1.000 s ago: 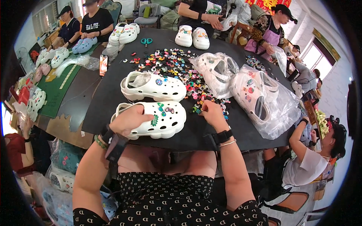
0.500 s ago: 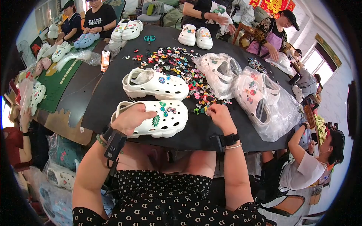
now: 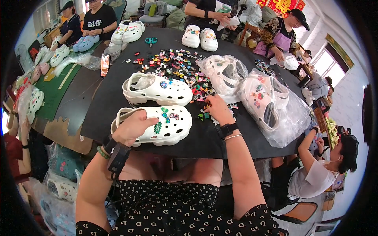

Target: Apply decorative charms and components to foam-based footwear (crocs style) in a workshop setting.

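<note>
Here my left hand (image 3: 132, 126) clamps the near white clog (image 3: 157, 125) at the table (image 3: 98, 114) edge; my right hand (image 3: 217, 110) fingers pinch into the loose charms (image 3: 177, 67), grip unclear. I reckon a nudge could scatter charms or push the clog off.

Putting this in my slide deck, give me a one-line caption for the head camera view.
Left hand steadies a white clog on the black table while the right hand reaches into scattered colourful charms.
</note>
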Tool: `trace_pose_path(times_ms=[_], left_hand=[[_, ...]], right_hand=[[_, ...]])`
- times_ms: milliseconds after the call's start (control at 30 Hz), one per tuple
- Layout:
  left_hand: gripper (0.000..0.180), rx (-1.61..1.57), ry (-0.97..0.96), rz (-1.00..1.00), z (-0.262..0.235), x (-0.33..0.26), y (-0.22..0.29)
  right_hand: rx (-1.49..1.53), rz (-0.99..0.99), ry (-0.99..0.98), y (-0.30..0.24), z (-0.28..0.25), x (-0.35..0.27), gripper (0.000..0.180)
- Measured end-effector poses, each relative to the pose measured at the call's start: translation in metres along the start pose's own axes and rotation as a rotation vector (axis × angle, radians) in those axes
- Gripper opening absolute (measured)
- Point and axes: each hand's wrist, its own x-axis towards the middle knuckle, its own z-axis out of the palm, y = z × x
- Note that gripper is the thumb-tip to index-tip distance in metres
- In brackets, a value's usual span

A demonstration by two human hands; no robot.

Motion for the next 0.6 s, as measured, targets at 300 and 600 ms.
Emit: trace_pose_path(times_ms=[300, 600], left_hand=[[0.028, 0.012, 0.008, -0.003, 0.001, 0.001, -0.002], [0.030, -0.002, -0.015, -0.010, -0.009, 0.005, -0.010]], right_hand=[[0.130, -0.023, 0.055, 0.023, -0.014, -0.009, 0.017], [0.442, 0.163, 0.151, -0.007, -0.049, -0.038, 0.019]])
